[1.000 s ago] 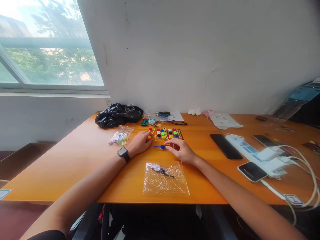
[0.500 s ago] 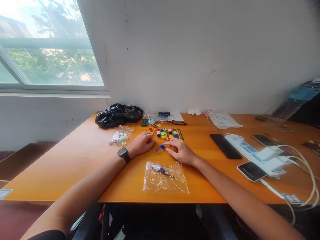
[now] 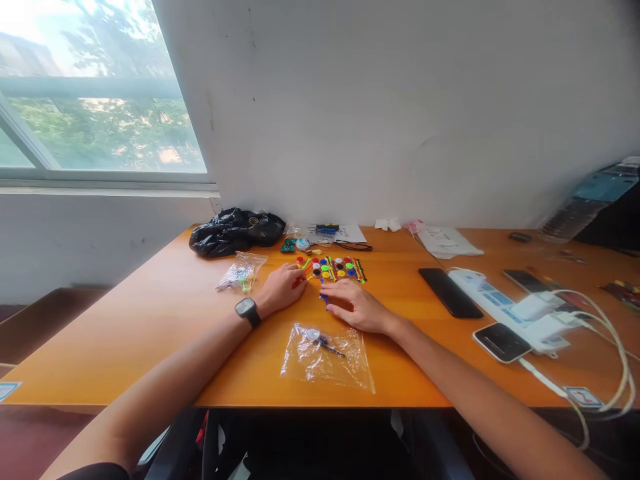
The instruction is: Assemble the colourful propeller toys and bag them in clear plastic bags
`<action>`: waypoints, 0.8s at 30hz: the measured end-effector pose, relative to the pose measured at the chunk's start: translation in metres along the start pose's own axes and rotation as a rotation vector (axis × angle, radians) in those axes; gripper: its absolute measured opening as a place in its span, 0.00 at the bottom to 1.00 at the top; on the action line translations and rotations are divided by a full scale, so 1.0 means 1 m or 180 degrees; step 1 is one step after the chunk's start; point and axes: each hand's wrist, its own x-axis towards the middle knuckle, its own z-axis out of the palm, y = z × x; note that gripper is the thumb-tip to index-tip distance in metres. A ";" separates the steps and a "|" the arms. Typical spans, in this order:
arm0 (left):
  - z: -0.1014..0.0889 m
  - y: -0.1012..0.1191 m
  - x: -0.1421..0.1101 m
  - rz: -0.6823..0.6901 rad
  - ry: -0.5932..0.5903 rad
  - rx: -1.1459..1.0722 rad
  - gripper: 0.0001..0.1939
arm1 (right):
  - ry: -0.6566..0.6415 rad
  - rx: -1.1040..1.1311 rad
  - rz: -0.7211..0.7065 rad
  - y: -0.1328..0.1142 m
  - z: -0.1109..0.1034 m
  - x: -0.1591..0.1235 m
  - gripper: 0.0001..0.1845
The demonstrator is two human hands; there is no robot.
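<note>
My right hand is at the middle of the table, with a small blue plastic piece between its forefinger and thumb. Part of that piece is covered by the fingers. My left hand, with a black watch on its wrist, rests palm down on the wood. Its fingers lie loosely stretched beside the coloured sticks; whether they touch one is too small to make out. Just beyond both hands are rows of round coloured discs. Nearer to me lies a clear zip bag with a white disc and dark sticks inside.
Another clear bag of small parts sits left of my hands, and a black plastic bag behind it. To the right are a dark phone, a power strip with white cables, and a second phone.
My right hand has shifted slightly left, its fingers now covering more of the blue piece, which has turned to point toward me. The left hand has hardly moved.
</note>
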 end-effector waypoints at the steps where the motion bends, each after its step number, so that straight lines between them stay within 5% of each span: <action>1: 0.000 0.000 0.000 0.0005 0.0000 0.0003 0.08 | 0.0033 0.0045 0.0006 0.000 0.000 0.000 0.18; 7: -0.002 0.003 -0.001 0.0087 -0.0035 -0.0135 0.07 | 0.0386 0.0019 0.0223 0.000 -0.004 0.003 0.06; 15: -0.001 0.009 -0.005 0.0679 -0.0110 -0.0274 0.10 | 0.0315 -0.0463 0.0725 0.001 -0.008 0.001 0.12; 24: 0.000 0.001 -0.004 0.0715 -0.0182 0.0006 0.14 | 0.0080 -0.1177 0.1167 -0.001 -0.017 0.001 0.12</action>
